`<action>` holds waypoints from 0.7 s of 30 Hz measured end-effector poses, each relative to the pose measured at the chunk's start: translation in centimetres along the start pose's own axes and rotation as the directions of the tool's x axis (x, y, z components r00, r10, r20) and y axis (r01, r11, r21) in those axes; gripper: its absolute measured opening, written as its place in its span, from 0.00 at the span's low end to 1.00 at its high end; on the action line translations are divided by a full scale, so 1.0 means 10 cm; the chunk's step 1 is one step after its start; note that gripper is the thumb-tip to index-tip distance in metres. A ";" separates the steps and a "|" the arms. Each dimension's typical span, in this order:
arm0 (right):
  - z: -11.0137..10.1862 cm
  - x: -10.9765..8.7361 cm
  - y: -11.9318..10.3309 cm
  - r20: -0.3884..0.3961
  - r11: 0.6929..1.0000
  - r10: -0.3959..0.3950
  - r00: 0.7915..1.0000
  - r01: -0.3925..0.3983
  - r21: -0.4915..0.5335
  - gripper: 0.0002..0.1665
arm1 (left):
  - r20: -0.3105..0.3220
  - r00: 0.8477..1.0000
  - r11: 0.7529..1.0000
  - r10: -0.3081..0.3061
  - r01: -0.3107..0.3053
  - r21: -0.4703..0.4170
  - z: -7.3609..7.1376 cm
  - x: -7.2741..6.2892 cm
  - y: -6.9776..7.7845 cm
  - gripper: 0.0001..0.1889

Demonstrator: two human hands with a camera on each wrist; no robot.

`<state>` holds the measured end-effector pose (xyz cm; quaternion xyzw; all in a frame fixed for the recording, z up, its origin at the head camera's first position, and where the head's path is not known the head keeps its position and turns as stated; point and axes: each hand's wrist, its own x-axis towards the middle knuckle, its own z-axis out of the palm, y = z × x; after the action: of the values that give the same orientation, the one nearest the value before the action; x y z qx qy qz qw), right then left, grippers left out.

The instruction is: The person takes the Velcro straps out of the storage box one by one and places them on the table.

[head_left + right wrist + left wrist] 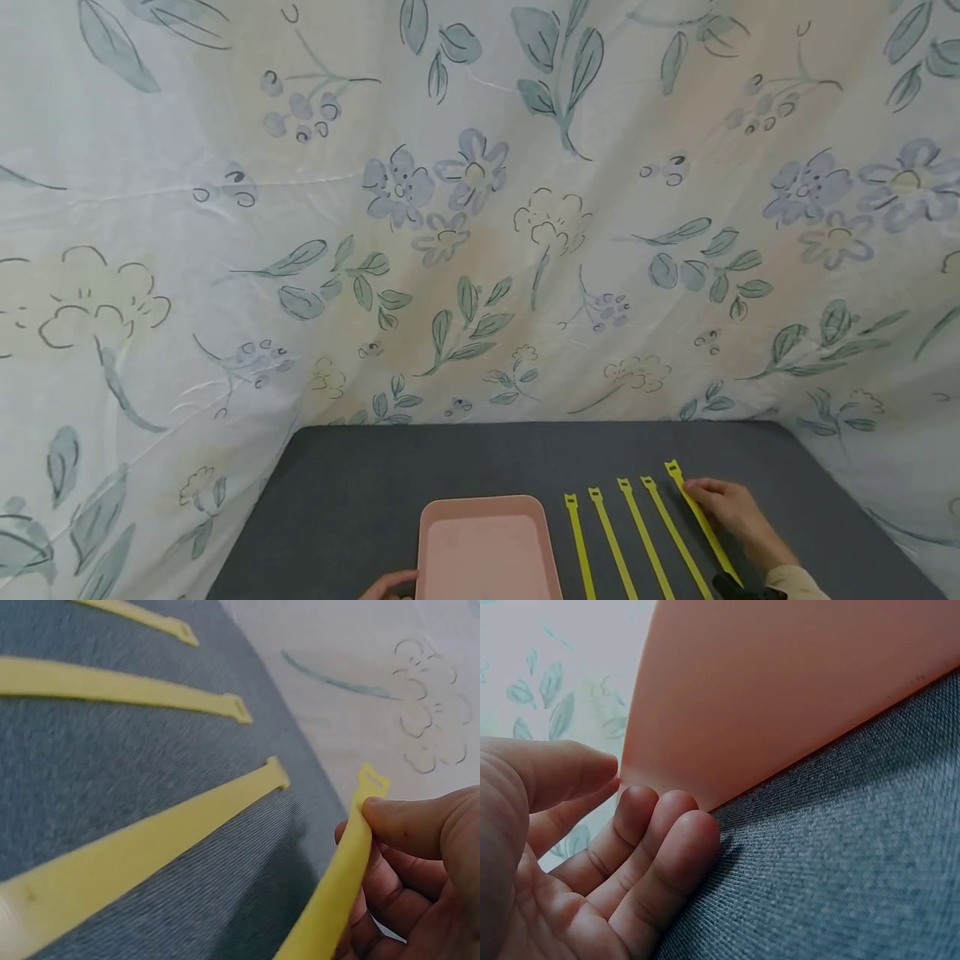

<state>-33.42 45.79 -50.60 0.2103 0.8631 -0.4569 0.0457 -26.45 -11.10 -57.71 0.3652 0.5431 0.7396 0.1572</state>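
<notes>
My right hand (pixel 726 508) pinches a yellow hook-and-loop cable tie (pixel 330 900) between thumb and fingers, just below its slotted head. In the right wrist view this tie is lifted off the cloth, and its lower end runs out of the picture. Several more yellow cable ties (pixel 643 533) lie side by side to its left, slotted heads toward the far edge. A pink rectangular tray (pixel 480 503) stands left of the ties. At the tray's left side is my left hand (pixel 388 585); in the left wrist view its loosely bent fingertips (pixel 694 832) meet the tray's lower wall.
Dark grey cloth (pixel 352 483) covers the table. A floral curtain (pixel 480 333) hangs behind the far edge and down both sides. A black object (pixel 738 587), perhaps the wrist camera's mount, sits by the right sleeve (pixel 795 582).
</notes>
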 end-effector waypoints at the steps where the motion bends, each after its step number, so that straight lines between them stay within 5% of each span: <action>1: 0.01 0.01 0.02 -0.001 1.000 0.002 1.000 -0.002 0.001 0.43 | 0.029 1.000 1.000 0.011 -0.010 -0.030 -0.02 0.00 -0.01 0.35; 8: 0.07 0.04 0.06 -0.012 1.000 0.012 1.000 -0.012 0.022 0.35 | 0.117 0.993 0.983 0.031 -0.009 -0.185 -0.01 0.03 0.03 0.33; 15: 0.06 0.00 0.02 0.011 0.999 0.012 1.000 -0.012 0.029 0.34 | 0.095 0.992 0.986 0.080 -0.065 -0.154 0.01 0.04 0.02 0.34; 21: 0.06 -0.03 0.02 0.030 1.000 0.006 1.000 -0.007 0.015 0.33 | 0.156 0.979 0.982 0.134 -0.109 -0.156 -0.05 0.05 -0.06 0.33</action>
<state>-33.13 45.32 -51.03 0.2066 0.8582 -0.4663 0.0583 -27.27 -10.94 -58.15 0.4455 0.4489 0.7528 0.1826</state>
